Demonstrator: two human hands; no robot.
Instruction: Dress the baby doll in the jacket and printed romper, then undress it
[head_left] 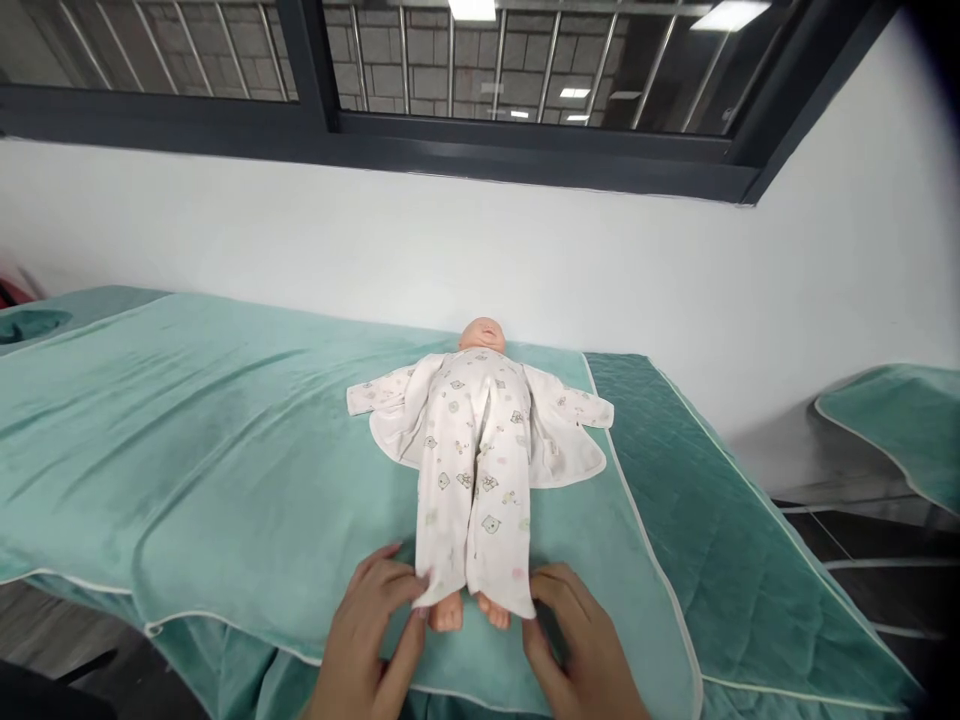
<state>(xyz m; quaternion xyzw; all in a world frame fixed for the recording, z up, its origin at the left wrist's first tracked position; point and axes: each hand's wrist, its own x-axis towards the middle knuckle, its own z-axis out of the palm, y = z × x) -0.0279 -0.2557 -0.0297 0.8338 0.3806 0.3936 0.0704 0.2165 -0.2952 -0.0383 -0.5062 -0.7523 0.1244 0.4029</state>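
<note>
A baby doll lies on its back, head toward the wall, feet toward me. It wears white printed trousers pulled up high over its belly, and a white printed jacket spread out at both sides. My left hand pinches the lower outer corner of one trouser leg between thumb and fingers. At the other leg's outer hem, my right hand has thumb and forefinger closed on the cloth edge. Bare toes show below both hems.
Under the doll is a light green sheet with a pale piped edge, over a darker quilted cover. A white wall with a dark-framed window stands behind. Another green-covered surface is at the right.
</note>
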